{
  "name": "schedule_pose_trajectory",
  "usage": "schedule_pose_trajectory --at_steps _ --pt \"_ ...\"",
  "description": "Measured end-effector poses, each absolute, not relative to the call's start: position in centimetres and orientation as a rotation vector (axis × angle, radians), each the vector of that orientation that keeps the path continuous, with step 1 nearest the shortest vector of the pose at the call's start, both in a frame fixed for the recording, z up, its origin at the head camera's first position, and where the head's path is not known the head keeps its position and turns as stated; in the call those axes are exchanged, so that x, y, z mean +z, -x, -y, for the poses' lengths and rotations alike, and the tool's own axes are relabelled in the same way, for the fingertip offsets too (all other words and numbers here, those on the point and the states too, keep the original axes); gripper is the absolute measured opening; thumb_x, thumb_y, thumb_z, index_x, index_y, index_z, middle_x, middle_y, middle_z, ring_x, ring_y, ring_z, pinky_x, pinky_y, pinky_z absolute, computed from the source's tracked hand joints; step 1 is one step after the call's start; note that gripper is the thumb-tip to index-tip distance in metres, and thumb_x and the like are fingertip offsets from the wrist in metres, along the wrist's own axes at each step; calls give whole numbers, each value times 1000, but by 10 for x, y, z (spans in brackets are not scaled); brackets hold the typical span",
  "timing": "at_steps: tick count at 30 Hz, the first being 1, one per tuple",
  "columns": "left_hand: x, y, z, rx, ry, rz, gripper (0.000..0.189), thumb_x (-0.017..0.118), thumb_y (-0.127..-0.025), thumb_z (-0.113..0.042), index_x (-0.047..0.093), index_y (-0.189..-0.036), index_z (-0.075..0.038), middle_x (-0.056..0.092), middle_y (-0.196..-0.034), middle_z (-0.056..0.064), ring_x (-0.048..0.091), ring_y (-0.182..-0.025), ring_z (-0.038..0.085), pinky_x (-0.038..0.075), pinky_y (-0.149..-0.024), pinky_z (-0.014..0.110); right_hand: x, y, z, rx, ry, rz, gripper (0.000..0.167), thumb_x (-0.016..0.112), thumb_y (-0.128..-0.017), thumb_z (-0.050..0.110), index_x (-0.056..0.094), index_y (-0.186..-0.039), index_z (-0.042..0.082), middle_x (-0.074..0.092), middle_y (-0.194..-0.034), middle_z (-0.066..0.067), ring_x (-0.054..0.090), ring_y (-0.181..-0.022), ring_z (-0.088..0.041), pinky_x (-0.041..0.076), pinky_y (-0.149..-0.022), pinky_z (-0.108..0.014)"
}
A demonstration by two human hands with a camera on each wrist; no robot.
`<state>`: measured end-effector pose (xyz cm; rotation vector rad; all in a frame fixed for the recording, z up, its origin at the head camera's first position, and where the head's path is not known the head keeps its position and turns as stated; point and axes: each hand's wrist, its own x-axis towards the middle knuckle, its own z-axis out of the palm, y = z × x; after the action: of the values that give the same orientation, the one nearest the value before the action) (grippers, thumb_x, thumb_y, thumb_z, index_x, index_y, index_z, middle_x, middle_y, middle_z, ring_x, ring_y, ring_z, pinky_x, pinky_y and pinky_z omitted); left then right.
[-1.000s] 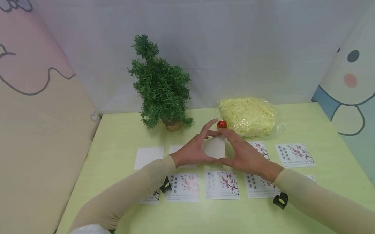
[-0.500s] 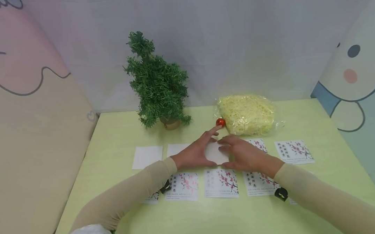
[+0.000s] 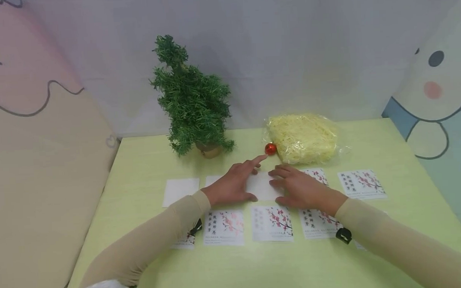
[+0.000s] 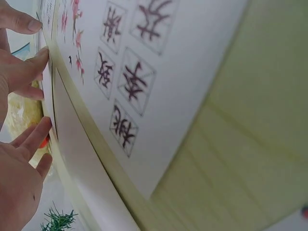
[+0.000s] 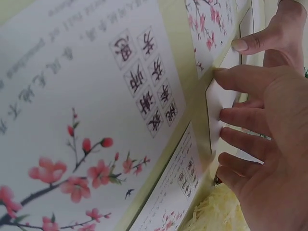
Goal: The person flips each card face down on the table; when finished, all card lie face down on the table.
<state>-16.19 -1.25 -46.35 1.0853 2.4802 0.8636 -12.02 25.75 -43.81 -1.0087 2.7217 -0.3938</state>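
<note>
A square white card lies blank side up on the table between my two hands. My left hand is at its left edge, with the thumb and forefinger spread apart. At the right edge, my right hand lies low with relaxed fingers. In the right wrist view, the fingertips of the right hand rest on or just beside the white card. The left wrist view has the left hand beside the cards, its fingers loosely extended. Neither hand grips anything.
More blank cards lie to the left. Cards printed with blossom and characters line the front row and the right. Behind are a red shiny ball, a bag of yellow shreds and a small green tree.
The white card, held up between both hands a second ago, has been lowered flat onto the table. The hands have loosened from it, the left drawing slightly leftward.
</note>
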Motion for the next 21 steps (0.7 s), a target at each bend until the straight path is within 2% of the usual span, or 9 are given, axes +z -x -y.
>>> schedule_pose_trajectory --at_steps 5,7,10,12,15,18,21 --pt "-466 158 10 887 -1104 -2504 131 97 -86 -25 3 -176 -46 55 -157 2 54 -145 16 28 -131 49 -434 110 -264 -409 1036 -2730 60 83 -99 25 65 -152 2 54 -165 -15 48 -156 -40 42 -126 -58" --pt "-464 154 7 883 -1155 -2530 124 95 -89 -26 9 -177 -40 52 -160 4 51 -148 18 30 -130 50 -431 104 -272 -420 1057 -2736 57 82 -100 21 65 -151 1 56 -163 -15 52 -153 -39 44 -124 -57" --pt "-456 149 -5 797 -1297 -2582 100 88 -95 -31 27 -174 -26 55 -158 7 52 -146 23 37 -127 50 -426 99 -296 -417 1019 -2750 53 81 -99 20 68 -148 2 60 -159 -13 57 -149 -38 47 -122 -56" --pt "-450 146 -19 680 -1396 -2610 80 82 -101 -35 40 -167 -18 61 -150 8 57 -139 23 43 -121 48 -422 99 -317 -412 954 -2770 52 82 -99 20 69 -147 3 63 -156 -14 59 -146 -38 48 -120 -57" --pt "-441 147 -48 462 -1481 -2621 63 74 -106 -40 50 -158 -13 67 -142 6 61 -130 23 49 -114 44 -417 107 -349 -381 824 -2807 54 83 -97 18 68 -147 3 65 -153 -15 59 -144 -39 48 -120 -59" --pt "-437 150 -77 282 -1463 -2629 67 71 -107 -47 48 -160 -12 67 -144 6 61 -133 24 49 -114 42 -413 117 -372 -334 732 -2819 56 85 -96 16 66 -147 2 66 -150 -16 59 -141 -39 47 -120 -60" --pt "-438 150 -101 235 -1385 -2631 78 75 -103 -51 43 -161 -11 68 -142 7 62 -132 24 50 -113 43 -412 122 -382 -310 697 -2787 60 88 -93 18 65 -146 3 67 -147 -15 60 -138 -39 47 -119 -61"
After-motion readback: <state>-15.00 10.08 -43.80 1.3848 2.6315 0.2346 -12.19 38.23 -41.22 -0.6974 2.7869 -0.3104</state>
